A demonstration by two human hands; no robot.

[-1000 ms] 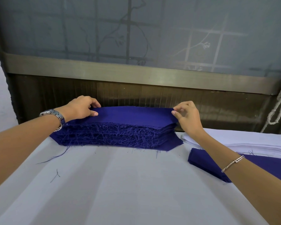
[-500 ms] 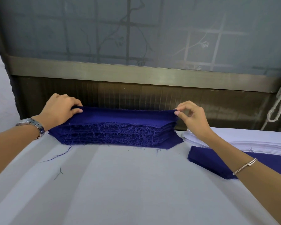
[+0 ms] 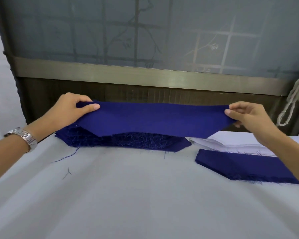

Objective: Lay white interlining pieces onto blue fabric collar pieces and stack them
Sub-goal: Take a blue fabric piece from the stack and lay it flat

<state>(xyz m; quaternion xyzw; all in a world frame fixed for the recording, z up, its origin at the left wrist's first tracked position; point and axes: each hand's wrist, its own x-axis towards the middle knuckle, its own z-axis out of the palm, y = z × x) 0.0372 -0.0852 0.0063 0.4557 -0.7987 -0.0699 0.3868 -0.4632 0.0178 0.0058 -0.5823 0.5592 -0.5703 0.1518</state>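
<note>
Left hand (image 3: 67, 111), thumb on top, grip pinching one end of a blue collar piece (image 3: 154, 119); right hand (image 3: 248, 118) pinching the other end. The piece hangs taut between them, just above the frayed blue stack (image 3: 128, 141) on the tabletop (image 3: 128, 195). To the right lies the white interlining pile (image 3: 231, 142), and a smaller blue stack (image 3: 240, 164) just in front of it.

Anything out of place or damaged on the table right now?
Only minor: loose blue threads lie on the grey table left of centre, and the stack of blue fabric collar pieces has frayed front edges. Nothing else stands out.
</note>
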